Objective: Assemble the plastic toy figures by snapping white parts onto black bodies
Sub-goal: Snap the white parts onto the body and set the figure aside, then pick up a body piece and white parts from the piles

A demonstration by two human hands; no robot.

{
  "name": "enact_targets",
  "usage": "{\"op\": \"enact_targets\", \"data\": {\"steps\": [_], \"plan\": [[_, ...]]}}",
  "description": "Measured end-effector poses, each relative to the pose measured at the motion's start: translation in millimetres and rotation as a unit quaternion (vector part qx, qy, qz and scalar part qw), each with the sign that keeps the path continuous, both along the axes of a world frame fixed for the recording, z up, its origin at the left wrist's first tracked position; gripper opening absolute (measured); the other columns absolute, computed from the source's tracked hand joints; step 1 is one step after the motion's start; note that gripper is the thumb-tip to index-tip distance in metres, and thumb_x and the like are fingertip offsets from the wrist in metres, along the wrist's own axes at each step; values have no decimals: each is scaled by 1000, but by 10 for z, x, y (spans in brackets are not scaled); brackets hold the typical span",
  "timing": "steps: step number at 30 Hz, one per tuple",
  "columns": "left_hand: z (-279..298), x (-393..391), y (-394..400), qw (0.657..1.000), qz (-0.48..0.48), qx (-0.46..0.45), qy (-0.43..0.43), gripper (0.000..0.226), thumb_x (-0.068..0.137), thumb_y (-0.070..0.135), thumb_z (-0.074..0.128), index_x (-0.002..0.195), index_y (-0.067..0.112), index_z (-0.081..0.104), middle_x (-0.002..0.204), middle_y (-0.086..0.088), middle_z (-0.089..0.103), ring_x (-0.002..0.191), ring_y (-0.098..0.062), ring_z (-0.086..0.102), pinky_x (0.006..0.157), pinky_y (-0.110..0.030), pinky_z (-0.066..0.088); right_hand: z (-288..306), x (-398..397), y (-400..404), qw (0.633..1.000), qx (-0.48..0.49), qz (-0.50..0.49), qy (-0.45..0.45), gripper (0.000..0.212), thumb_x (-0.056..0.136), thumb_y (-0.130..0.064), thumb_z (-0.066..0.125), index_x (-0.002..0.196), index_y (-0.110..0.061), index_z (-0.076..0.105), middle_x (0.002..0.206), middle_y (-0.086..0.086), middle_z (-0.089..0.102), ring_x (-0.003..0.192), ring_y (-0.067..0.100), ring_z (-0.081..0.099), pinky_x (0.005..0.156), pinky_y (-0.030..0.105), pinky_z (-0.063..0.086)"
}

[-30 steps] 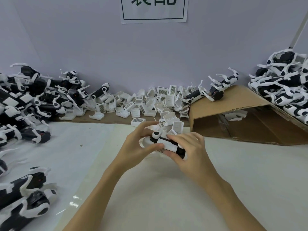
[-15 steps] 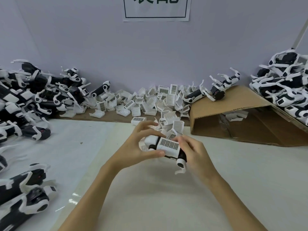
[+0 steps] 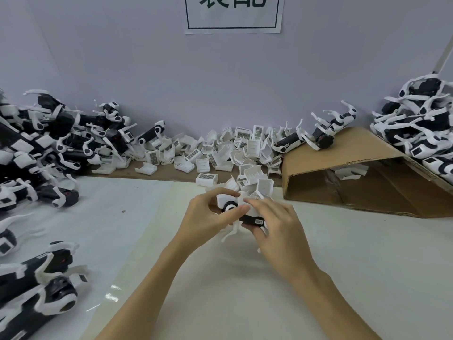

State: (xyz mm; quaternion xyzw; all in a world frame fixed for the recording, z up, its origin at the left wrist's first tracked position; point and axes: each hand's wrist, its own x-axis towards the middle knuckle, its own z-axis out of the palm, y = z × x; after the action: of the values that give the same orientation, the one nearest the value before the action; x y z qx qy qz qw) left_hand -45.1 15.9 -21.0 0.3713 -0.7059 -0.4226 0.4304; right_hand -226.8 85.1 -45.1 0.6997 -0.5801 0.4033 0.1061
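Observation:
Both hands hold one black-and-white toy figure above the middle of the table. My left hand grips its left end, thumb and fingers curled round a white round joint. My right hand wraps over its right end and hides most of the black body. A small label shows on the black underside, and thin white legs stick out below the hands. Loose white shell parts lie heaped along the back wall just behind the hands.
Piles of black-and-white figures lie at the left, the front left and the far right. A folded cardboard sheet stands at the back right with two figures on top. A paper sign hangs on the wall.
The figure has been turned over in my hands: the white grilled shell that faced up is hidden, the black labelled side shows, and the legs point down.

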Motion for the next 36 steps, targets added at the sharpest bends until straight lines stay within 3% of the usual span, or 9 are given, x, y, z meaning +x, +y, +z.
{"op": "enact_targets", "data": {"steps": [3, 9, 14, 20, 25, 28, 30, 33, 36], "plan": [[28, -2, 12, 998, -40, 50, 0, 57, 75, 68, 75, 127, 45, 69, 93, 8, 77, 78, -10, 70, 72, -22, 57, 7, 2, -12, 999, -30, -35, -9, 53, 78, -23, 92, 128, -23, 72, 120, -9, 75, 111, 16, 51, 97, 25, 45], [34, -24, 41, 997, -51, 59, 24, 39, 78, 68, 74, 107, 43, 78, 96, 0, 81, 82, -19, 78, 74, -25, 59, 28, 1, 42, 999, 39, 20, 3, 60, 86, -30, 84, 142, -22, 62, 138, -7, 66, 129, 16, 54, 111, 31, 45], [-22, -89, 68, 997, -33, 41, 52, 53, 75, 66, 78, 118, 36, 77, 97, 2, 82, 85, -13, 79, 74, -18, 57, 64, 32, 40, 1000, -13, -6, -7, 58, 75, -23, 93, 128, -28, 69, 117, -13, 74, 108, 4, 49, 90, 24, 51], [-58, -65, -14, 996, 25, 40, 75, 52, 72, 71, 79, 111, 37, 79, 87, -4, 81, 69, -19, 75, 66, -20, 55, 15, -129, 10, 984, 123, 82, -98, 54, 100, -30, 69, 149, -38, 47, 149, -23, 49, 137, 2, 47, 114, 26, 44], [-111, -2, -110, 995, 22, 60, 74, 53, 95, 67, 49, 135, 37, 67, 97, -4, 80, 85, -16, 76, 85, -33, 54, 163, -237, -30, 979, 123, 65, -151, 43, 99, -28, 70, 141, -29, 59, 127, -10, 67, 97, 9, 69, 86, 30, 57], [-108, 39, -180, 988, 50, 61, 130, 55, 103, 60, 35, 132, 27, 68, 105, -5, 78, 93, -27, 74, 84, -43, 58, 676, -594, -169, 954, 76, 28, -289, 19, 96, -30, 73, 114, -28, 71, 101, -7, 77, 82, 15, 76, 78, 44, 62], [-134, 75, -239, 989, 88, 43, 107, 48, 107, 55, 40, 118, 23, 74, 100, -1, 77, 91, -25, 71, 80, -41, 57, 1248, -1075, -352, 902, 12, 1, -431, 9, 98, -29, 72, 103, -22, 70, 102, 0, 79, 86, 18, 77, 83, 47, 59], [-253, 74, -286, 991, 124, -22, -39, 16, 107, 31, 64, 100, 23, 76, 100, 4, 72, 97, -22, 68, 80, -33, 53, 2077, -1805, -496, 754, -76, 64, -649, 32, 105, -36, 59, 123, -10, 62, 132, 19, 65, 114, 27, 69, 100, 42, 57], [-312, 41, -291, 972, 112, -87, -185, 9, 103, 21, 69, 107, 16, 76, 111, 0, 64, 107, -24, 61, 91, -35, 50, 2204, -2076, -499, 762, -24, -6, -647, 48, 108, -40, 55, 148, -15, 48, 126, 8, 59, 129, 32, 59, 107, 44, 54]]}}
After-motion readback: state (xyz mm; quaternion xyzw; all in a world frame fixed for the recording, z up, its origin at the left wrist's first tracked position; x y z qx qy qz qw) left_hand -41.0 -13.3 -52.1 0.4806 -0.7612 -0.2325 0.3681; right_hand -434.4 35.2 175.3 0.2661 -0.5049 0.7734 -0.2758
